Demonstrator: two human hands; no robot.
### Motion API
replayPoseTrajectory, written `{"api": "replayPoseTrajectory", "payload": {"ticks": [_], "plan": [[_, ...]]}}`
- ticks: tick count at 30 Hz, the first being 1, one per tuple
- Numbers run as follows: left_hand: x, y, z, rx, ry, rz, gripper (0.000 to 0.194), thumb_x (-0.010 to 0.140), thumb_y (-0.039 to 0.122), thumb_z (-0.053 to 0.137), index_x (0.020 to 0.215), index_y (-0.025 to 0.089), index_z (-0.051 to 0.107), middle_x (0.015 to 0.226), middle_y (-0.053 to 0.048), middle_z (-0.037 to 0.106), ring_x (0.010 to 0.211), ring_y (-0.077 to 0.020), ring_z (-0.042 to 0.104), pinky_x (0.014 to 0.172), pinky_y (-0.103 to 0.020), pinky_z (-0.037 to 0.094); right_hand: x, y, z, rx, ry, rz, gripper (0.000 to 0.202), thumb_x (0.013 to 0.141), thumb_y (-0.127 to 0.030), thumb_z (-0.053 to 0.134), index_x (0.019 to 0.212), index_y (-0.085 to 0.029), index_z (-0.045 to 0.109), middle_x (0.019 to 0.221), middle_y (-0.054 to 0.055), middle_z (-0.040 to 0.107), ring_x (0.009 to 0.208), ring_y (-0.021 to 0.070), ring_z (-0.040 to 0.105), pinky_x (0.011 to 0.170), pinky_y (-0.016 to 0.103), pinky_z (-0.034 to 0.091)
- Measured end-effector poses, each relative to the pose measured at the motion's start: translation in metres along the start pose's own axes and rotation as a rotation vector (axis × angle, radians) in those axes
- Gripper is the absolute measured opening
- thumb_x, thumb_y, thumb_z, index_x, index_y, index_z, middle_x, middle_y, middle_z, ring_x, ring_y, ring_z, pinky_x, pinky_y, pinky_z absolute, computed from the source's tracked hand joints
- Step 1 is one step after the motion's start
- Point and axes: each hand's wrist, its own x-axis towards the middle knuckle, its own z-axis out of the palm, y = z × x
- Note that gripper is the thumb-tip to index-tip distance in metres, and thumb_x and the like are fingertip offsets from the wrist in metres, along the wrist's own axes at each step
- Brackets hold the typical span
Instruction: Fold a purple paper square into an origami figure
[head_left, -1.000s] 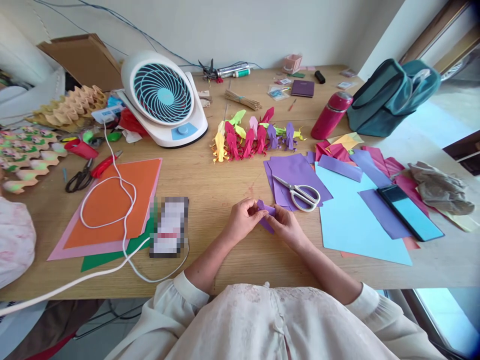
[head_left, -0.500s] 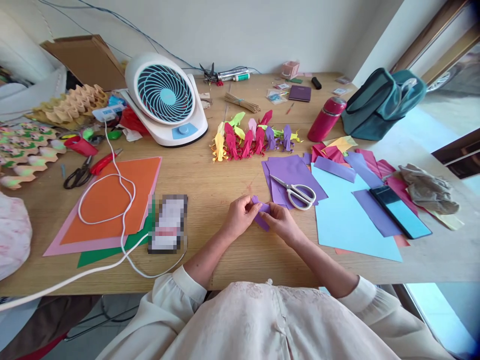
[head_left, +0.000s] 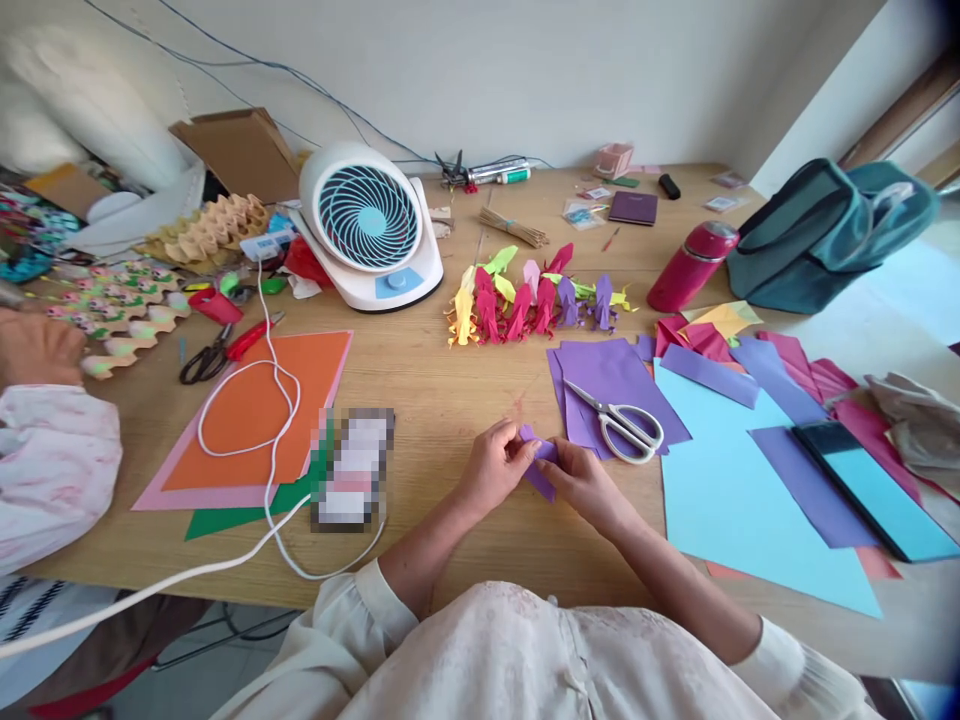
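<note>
Between my two hands, low over the wooden table, is a small folded piece of purple paper (head_left: 541, 482). My left hand (head_left: 501, 462) pinches its upper left side between thumb and fingers. On its right side, my right hand (head_left: 583, 478) grips it the same way, and fingers cover part of the folds. Just right of my hands, white-handled scissors (head_left: 631, 432) lie on a stack of purple paper sheets (head_left: 611, 365). Beyond them stands a group of folded paper figures (head_left: 517, 315) in red, yellow, green, pink and purple.
A fan (head_left: 369, 225) stands back left. Orange paper (head_left: 259, 410), a white cable (head_left: 271, 470) and a phone (head_left: 354, 470) lie left; light blue paper (head_left: 720, 510), another phone (head_left: 874, 490), a red bottle (head_left: 694, 265) and teal bag (head_left: 821, 235) right. Another person's sleeve (head_left: 56, 470) shows far left.
The view has swung left, so the table's things appear further right and lower. More of the other person's arm shows at the left. Both my hands keep their pinch on the purple paper.
</note>
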Motion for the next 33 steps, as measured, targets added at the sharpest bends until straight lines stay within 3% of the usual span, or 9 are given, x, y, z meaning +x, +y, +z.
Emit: {"api": "replayPoseTrajectory", "payload": {"ticks": [6,16,22,33], "plan": [[-0.002,0.003,0.001,0.039,0.007,-0.011,0.027,0.087,0.023,0.063,0.067,0.020,0.046,0.067,0.002,0.049,0.064,-0.0122,0.048,0.063,-0.025,0.038,-0.002,0.003,-0.004,-0.030,-0.013,0.020,0.025,0.085,-0.041,0.063,0.078,-0.019,0.054,0.063,-0.004,0.046,0.058,0.0117,0.038,0.052,0.026,0.029],[-0.007,0.010,0.001,-0.044,-0.004,-0.088,0.027,0.087,0.025,0.064,0.068,0.020,0.046,0.069,0.001,0.053,0.067,-0.0132,0.051,0.063,-0.026,0.039,-0.007,0.004,-0.004,0.004,-0.003,0.033,0.038,0.085,-0.054,0.065,0.079,-0.018,0.058,0.068,0.001,0.054,0.061,0.0142,0.044,0.053,0.027,0.034],[-0.007,0.012,0.001,-0.089,-0.006,-0.075,0.027,0.088,0.025,0.063,0.068,0.020,0.047,0.069,0.001,0.053,0.067,-0.0131,0.051,0.064,-0.026,0.039,-0.006,-0.002,-0.009,0.072,-0.087,0.073,0.041,0.081,-0.058,0.067,0.082,-0.017,0.059,0.067,0.000,0.054,0.060,0.0138,0.044,0.053,0.027,0.034],[-0.008,0.012,0.001,-0.050,0.045,-0.029,0.028,0.087,0.023,0.061,0.068,0.021,0.042,0.068,0.003,0.047,0.065,-0.0123,0.047,0.064,-0.025,0.038,-0.006,-0.004,-0.011,0.034,-0.057,0.073,0.042,0.080,-0.057,0.068,0.074,-0.018,0.055,0.064,-0.001,0.049,0.057,0.0121,0.039,0.050,0.027,0.028]]}}
